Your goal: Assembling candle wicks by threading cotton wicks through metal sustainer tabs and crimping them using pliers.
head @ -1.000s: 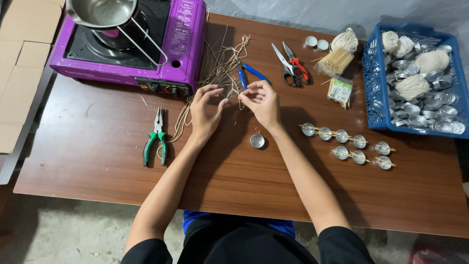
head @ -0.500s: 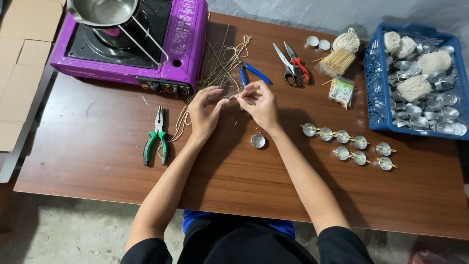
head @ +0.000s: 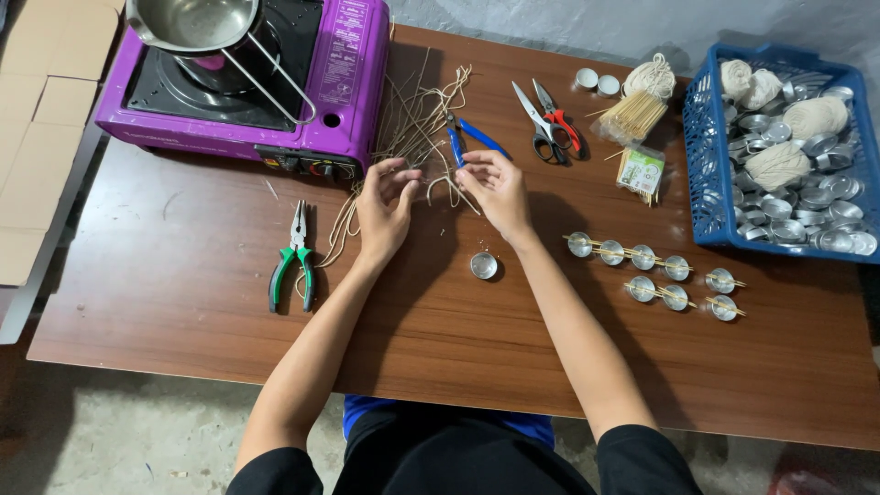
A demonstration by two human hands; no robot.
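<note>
My left hand (head: 385,202) and my right hand (head: 495,183) hover over the brown table (head: 183,302), each pinching one end of a short waxed wick string (head: 440,180) that curves between them. Just behind the hands lies a loose pile of tan wick strings (head: 417,115). A single small metal cup (head: 483,266) sits on the table below my right hand. To its right, several metal cups with thin sticks laid across them (head: 655,270) stand in two rows.
A purple portable stove (head: 339,73) carries a steel pot (head: 192,23) at the back left. Green pliers (head: 291,257), blue-handled cutters (head: 472,137), scissors (head: 550,119), a stick bundle (head: 632,115) and a blue basket (head: 697,165) of cups and string balls lie around.
Both hands have moved a little toward the wick pile and spread slightly apart, stretching the string between them.
</note>
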